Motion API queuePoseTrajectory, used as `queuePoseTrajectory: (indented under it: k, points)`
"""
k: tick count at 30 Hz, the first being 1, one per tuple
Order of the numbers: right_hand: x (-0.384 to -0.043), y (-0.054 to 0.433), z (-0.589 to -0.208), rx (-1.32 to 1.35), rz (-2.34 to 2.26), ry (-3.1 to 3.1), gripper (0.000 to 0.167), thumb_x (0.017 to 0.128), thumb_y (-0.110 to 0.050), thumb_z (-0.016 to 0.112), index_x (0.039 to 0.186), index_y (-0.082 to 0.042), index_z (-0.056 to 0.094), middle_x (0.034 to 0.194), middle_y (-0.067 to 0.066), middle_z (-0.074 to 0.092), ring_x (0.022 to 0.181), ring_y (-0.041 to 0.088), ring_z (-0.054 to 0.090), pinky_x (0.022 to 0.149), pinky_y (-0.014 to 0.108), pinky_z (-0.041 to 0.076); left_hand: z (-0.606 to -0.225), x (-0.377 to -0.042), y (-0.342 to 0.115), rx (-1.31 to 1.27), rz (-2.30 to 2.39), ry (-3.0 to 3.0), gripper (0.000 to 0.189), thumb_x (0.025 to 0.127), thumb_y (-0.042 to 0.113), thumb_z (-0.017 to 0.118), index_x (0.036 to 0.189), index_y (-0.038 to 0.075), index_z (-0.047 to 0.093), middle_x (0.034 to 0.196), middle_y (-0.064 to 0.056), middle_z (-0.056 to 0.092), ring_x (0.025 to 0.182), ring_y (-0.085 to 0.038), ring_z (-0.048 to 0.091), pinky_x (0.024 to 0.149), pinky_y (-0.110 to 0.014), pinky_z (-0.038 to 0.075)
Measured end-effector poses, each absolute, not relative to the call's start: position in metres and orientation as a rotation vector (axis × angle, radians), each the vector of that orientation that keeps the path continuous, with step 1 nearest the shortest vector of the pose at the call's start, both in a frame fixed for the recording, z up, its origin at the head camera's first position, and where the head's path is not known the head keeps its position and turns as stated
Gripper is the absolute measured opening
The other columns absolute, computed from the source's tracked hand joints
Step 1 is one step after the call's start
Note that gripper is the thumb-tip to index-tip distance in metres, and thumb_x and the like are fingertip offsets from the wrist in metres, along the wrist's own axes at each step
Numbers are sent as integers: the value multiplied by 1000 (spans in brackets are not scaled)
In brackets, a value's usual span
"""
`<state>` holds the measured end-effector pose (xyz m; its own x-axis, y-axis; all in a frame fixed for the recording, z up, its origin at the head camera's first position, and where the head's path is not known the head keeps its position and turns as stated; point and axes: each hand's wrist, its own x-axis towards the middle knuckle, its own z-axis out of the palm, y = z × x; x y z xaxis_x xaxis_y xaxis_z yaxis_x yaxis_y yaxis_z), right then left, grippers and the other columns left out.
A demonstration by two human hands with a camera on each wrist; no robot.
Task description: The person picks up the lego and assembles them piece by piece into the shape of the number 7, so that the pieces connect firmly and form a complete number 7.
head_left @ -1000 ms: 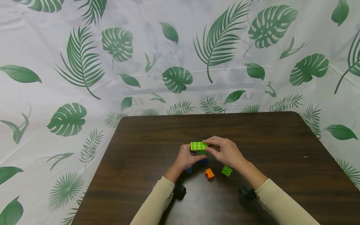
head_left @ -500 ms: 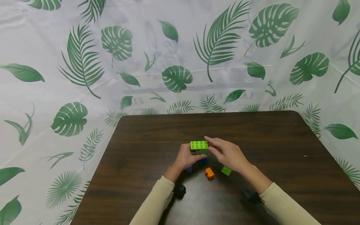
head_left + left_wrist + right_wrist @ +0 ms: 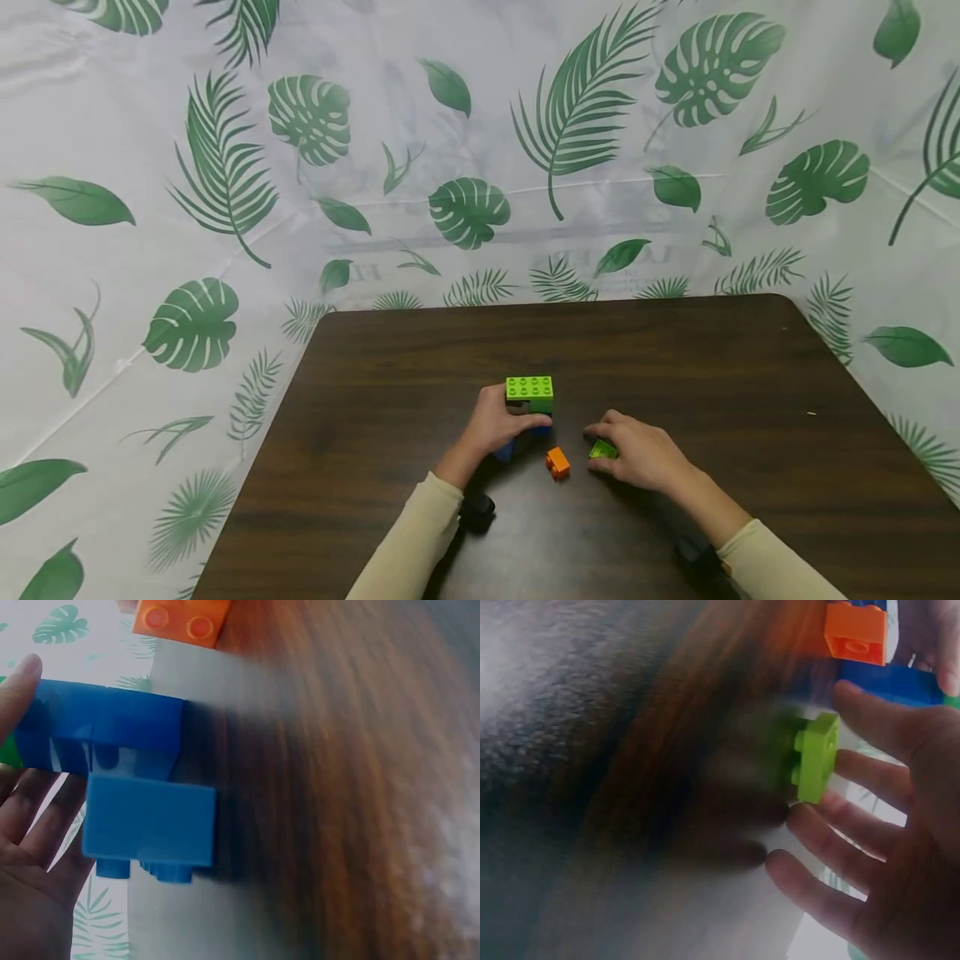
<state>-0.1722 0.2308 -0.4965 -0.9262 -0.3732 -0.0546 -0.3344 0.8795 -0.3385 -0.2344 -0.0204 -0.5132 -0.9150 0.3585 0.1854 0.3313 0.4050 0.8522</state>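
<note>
My left hand [image 3: 495, 425] grips a stack of toy building bricks, its thumb across the near side. A lime-green brick [image 3: 529, 387] with studs up tops the stack, above a darker green part and blue bricks [image 3: 101, 724]. Just below that hand lies another blue brick [image 3: 150, 821], mostly hidden by it in the head view. My right hand [image 3: 637, 450] is spread around a small lime-green brick [image 3: 819, 757] on the table, studs facing down in the right wrist view. Thumb and fingers flank this brick; I cannot tell whether they touch it.
Between the hands, an orange brick [image 3: 557, 463] lies on the dark wooden table [image 3: 420, 350]. Black wrist cameras hang below both sleeves. A leaf-patterned white sheet [image 3: 465, 125] rises behind the table, and a tiny pale scrap [image 3: 812, 413] lies at the right.
My right hand has let go of the top of the stack and moved down and right to the small lime-green brick. The left hand keeps its grip on the stack.
</note>
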Motion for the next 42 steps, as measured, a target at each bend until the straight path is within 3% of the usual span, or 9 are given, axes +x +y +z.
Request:
queuePoseTrajectory:
  k: [5,14,17,24,27,31,37,42]
  points:
    - [-172,232,-497,-547,-490,2919,36,82,-30,80,115,-17,73,92,-5,55,66,10,46,57,30,41,-514,-233,-26,589,1576,2580,52,75,36,86,118,13,68,109,3,70,101,-20,66,88,-38,54]
    - [-173,233,-492,-584,-678,2973,28,83,-34,80,108,-22,76,92,-13,61,65,4,49,55,26,43,-517,-222,-63,651,1621,2594,72,80,33,83,142,15,53,130,-2,62,117,-20,59,97,-44,49]
    - [-170,230,-486,-673,-896,2961,29,82,-30,81,109,-21,75,95,-16,61,70,5,53,59,26,47,-515,-216,-74,626,1733,2536,66,82,27,82,140,14,53,127,-10,63,113,-26,62,93,-45,51]
    - [-159,205,-472,-905,-1381,2708,45,81,-9,81,124,-17,67,111,-9,60,99,14,66,77,30,57,-497,-193,-79,416,1889,2231,27,94,11,68,114,-6,63,100,-23,67,87,-42,66,74,-53,55]
    - [-156,188,-476,-1052,-1484,2642,50,81,-1,80,126,-13,65,115,-5,59,100,15,65,76,34,58,-503,-188,-78,398,1862,1962,37,100,18,59,124,-10,57,106,-26,67,92,-41,67,76,-52,56]
    - [-154,168,-482,-1196,-1487,2690,44,80,-4,80,122,-14,67,116,-6,62,99,12,63,79,35,57,-500,-178,-74,381,1834,1675,47,102,26,56,135,-8,51,115,-24,66,102,-38,66,83,-45,56]
    - [-156,150,-492,-1224,-1432,2805,44,81,-8,81,122,-17,67,119,-11,65,109,10,62,90,36,53,-503,-170,-71,293,1909,1524,45,100,26,60,130,-7,56,110,-17,69,102,-33,67,82,-41,57]
    - [-157,144,-499,-1157,-1385,2839,46,83,-12,80,125,-19,65,120,-11,65,101,9,64,85,33,54,-509,-167,-70,201,2022,1523,42,98,18,62,128,-10,54,105,-14,69,94,-25,70,83,-39,56]
